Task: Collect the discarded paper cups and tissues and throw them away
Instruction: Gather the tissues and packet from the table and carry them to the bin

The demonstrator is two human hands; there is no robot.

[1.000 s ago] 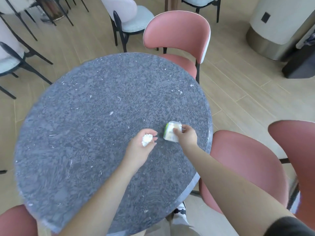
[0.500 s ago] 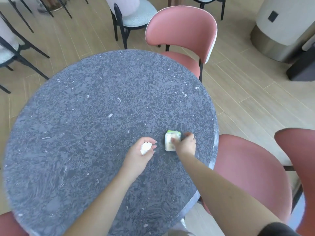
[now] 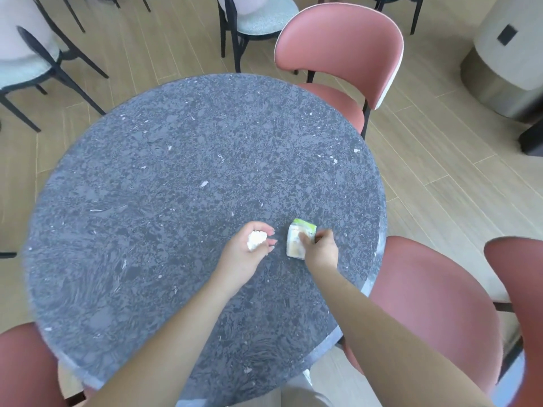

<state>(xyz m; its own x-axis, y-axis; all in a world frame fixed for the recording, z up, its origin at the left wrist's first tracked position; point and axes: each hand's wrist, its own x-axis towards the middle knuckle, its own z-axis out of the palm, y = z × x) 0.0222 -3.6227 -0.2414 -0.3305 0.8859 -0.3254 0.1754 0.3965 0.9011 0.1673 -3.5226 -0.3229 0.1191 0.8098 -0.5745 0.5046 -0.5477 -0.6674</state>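
My left hand is cupped, palm up, around a crumpled white tissue over the right half of the round grey stone table. Just to its right, my right hand grips a squashed paper cup, white and cream with a green rim. The cup lies on its side against the tabletop, with my thumb on its top face and my fingers around its right edge. The two hands are a small gap apart.
Pink chairs stand around the table: one at the far side, two at the right, one at the lower left. Pale chairs with black legs stand behind. A large beige cylindrical object stands at the upper right on the wooden floor.
My right hand has shifted its hold on the cup, which has turned slightly and now lies lengthwise toward me. My left hand has kept the tissue and stayed put. The view has tilted slightly.
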